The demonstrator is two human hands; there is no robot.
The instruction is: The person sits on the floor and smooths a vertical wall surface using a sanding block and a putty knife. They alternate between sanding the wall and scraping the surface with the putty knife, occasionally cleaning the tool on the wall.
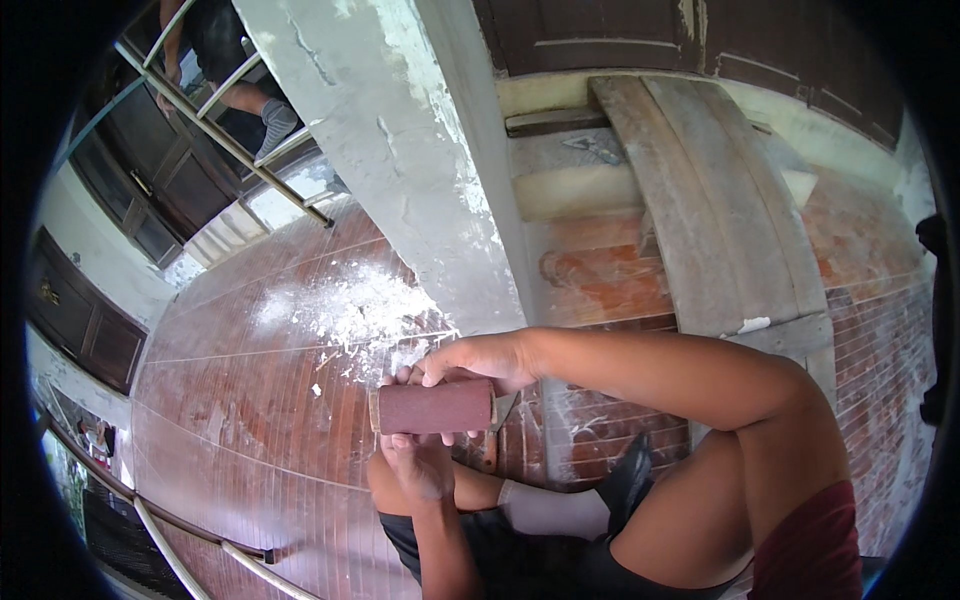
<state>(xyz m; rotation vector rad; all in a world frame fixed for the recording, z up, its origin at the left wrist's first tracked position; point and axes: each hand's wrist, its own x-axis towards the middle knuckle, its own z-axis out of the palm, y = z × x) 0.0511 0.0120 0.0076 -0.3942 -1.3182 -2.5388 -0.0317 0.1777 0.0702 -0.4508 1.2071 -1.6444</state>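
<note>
Maroon, gritty-looking rectangular block seems light, stiff; grip its long edges. Left hand and right hand clasp it, fingers curled.

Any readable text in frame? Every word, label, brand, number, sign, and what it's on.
No readable text.
Dark red block, between left hand and right hand: no print on the face that shows.
Gray pillar, planks: no lettering visible.
Small items at the left rim: too small and blurred to tell.
</note>
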